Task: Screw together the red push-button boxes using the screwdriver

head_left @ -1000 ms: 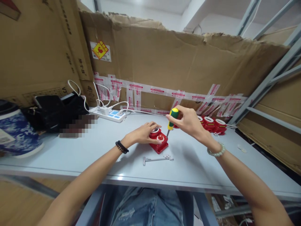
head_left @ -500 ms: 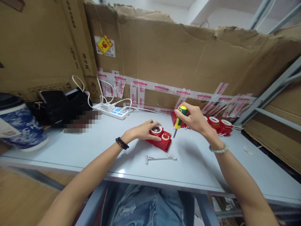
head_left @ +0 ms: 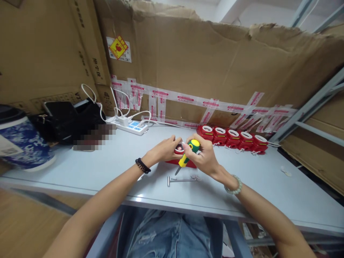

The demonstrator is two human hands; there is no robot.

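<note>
My left hand (head_left: 163, 149) is closed around the left side of a red box-shaped device (head_left: 174, 162) with a round white-rimmed window. The device lies on the table, partly hidden by both hands. In my right hand (head_left: 204, 154) is a screwdriver (head_left: 190, 152) with a green and yellow handle. Its shaft slants down to the left, the tip in front of the device and not visibly in a screw. Close by, nearer the table's front edge, lies a metal T-handled tool (head_left: 182, 180) with small metal bits at its right end.
Several similar red devices (head_left: 233, 138) stand in a row at the back right. A white power strip (head_left: 131, 126) with cables sits back left, near a black bag (head_left: 64, 120) and a blue-white cup (head_left: 24, 143). Cardboard (head_left: 188, 61) walls the back; metal shelving (head_left: 298, 114) is at right.
My right hand has moved left and slightly down with the screwdriver, from right of the device to in front of it, covering its right part. My left hand stays on the device.
</note>
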